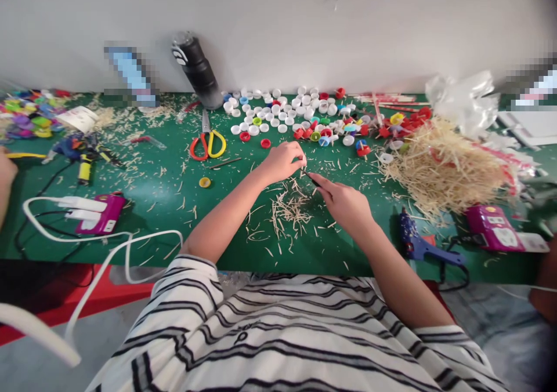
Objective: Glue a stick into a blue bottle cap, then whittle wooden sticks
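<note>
Over the green table, my left hand is closed in a pinch, and what lies between its fingertips is too small to make out. My right hand is wrapped round a thin dark tool, whose tip points at the left fingertips. Below both hands lies a loose pile of pale wood slivers. Left of my left hand are scissors with red and yellow handles, a thin dark rod and a yellow cap.
Bottle caps spread behind my hands. A black bottle stands by the wall. Right are a straw-like heap, a blue glue gun and a purple power block. White cable loops at left; another person's hand shows there.
</note>
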The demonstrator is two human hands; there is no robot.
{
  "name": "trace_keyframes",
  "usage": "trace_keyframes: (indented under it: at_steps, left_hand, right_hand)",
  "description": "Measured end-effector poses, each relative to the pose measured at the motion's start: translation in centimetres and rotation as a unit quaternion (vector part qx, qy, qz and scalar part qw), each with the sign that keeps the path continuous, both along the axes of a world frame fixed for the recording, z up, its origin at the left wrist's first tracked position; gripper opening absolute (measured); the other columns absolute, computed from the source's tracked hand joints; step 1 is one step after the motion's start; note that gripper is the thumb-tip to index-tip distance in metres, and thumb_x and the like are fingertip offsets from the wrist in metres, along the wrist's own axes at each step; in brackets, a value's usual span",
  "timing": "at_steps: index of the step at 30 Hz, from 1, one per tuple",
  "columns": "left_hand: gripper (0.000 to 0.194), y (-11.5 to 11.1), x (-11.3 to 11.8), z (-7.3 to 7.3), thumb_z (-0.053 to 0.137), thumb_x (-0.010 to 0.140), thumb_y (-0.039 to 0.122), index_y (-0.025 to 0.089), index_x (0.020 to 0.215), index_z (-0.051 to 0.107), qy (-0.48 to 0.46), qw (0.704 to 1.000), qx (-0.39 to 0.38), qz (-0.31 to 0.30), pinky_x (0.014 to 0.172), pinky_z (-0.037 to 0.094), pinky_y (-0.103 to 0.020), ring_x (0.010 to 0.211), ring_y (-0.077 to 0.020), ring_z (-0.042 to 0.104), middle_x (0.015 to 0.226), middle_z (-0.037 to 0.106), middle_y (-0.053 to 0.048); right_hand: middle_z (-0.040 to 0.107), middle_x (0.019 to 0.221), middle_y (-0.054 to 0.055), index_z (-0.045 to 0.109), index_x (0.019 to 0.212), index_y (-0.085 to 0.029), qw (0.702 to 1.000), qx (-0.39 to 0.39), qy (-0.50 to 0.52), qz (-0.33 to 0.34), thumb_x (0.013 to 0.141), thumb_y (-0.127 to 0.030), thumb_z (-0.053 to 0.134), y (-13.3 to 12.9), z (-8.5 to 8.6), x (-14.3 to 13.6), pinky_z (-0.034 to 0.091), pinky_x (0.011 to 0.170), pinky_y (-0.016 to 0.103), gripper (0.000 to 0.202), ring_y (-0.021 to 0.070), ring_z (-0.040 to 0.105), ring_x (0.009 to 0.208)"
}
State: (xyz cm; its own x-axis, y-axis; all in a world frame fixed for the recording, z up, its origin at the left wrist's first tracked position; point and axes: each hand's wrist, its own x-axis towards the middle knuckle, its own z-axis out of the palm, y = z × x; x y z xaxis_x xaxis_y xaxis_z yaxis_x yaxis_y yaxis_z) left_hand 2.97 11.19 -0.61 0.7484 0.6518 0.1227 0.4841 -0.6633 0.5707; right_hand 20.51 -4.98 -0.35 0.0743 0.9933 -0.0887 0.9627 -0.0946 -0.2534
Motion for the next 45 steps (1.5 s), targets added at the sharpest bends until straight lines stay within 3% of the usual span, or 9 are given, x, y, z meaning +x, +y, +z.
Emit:
trace_keyframes:
  at_steps: [9, 17, 28, 34, 40, 45]
  left_hand:
    - [0.020, 0.3, 0.3, -0.7, 0.058, 0.097, 0.027, 0.019, 0.082, 0.069, -0.026, 1.000, 0.005, -0.008, 0.103, 0.050, -0.045, 0.110, -0.0246, 0.064, 0.114, 0.071, -0.010]
    - [0.018, 0.9, -0.2, -0.4, 0.061, 0.094, 0.027, 0.018, 0.082, 0.070, -0.015, 1.000, -0.018, 0.015, 0.102, 0.050, -0.045, 0.109, -0.0248, 0.065, 0.113, 0.071, -0.010]
    - [0.021, -0.5, 0.8, 0.0, 0.057, 0.096, 0.026, 0.019, 0.079, 0.066, -0.014, 1.000, 0.019, -0.006, 0.098, 0.050, -0.045, 0.110, -0.0259, 0.065, 0.112, 0.071, -0.010]
    - [0.018, 0.3, 0.2, -0.6, 0.060, 0.095, 0.026, 0.019, 0.080, 0.068, -0.039, 0.999, -0.003, 0.000, 0.102, 0.050, -0.045, 0.108, -0.0246, 0.066, 0.112, 0.071, -0.009]
    - [0.017, 1.0, 0.0, -1.1, 0.063, 0.093, 0.025, 0.019, 0.077, 0.067, -0.050, 0.999, -0.012, 0.013, 0.100, 0.051, -0.043, 0.104, -0.0230, 0.066, 0.109, 0.072, -0.008]
    - [0.017, 0.7, 0.0, -0.8, 0.062, 0.094, 0.026, 0.018, 0.079, 0.068, -0.047, 0.999, -0.015, 0.004, 0.100, 0.051, -0.044, 0.105, -0.0231, 0.066, 0.112, 0.071, -0.009]
  right_hand:
    - [0.080, 0.101, 0.005, 0.044, 0.163, -0.043, 0.999, -0.014, 0.037, 0.020, 0.109, -0.040, 0.033, 1.2, -0.1, 0.3, 0.035, 0.059, 0.029, 0.056, 0.0220, 0.065, 0.072]
    - [0.081, 0.104, 0.005, 0.044, 0.163, -0.042, 0.997, -0.031, 0.066, 0.017, 0.109, -0.040, 0.035, -0.1, -0.5, 0.9, 0.042, 0.063, 0.030, 0.055, 0.0241, 0.070, 0.077]
    - [0.081, 0.108, 0.006, 0.044, 0.163, -0.041, 0.998, -0.026, 0.059, 0.014, 0.108, -0.038, 0.034, 0.6, -0.5, 0.2, 0.038, 0.062, 0.030, 0.056, 0.0234, 0.069, 0.077]
    - [0.080, 0.101, 0.006, 0.041, 0.165, -0.040, 0.998, -0.035, 0.051, 0.015, 0.109, -0.039, 0.033, 0.5, -0.5, 0.2, 0.037, 0.061, 0.030, 0.056, 0.0235, 0.068, 0.073]
    - [0.080, 0.118, 0.005, 0.048, 0.160, -0.042, 0.996, -0.056, 0.062, 0.014, 0.109, -0.038, 0.036, -0.5, -0.7, 0.8, 0.045, 0.067, 0.031, 0.053, 0.0241, 0.072, 0.083]
    - [0.080, 0.117, 0.006, 0.050, 0.160, -0.040, 0.997, -0.054, 0.048, 0.016, 0.108, -0.038, 0.038, -0.7, -0.9, 1.0, 0.047, 0.068, 0.031, 0.053, 0.0241, 0.073, 0.084]
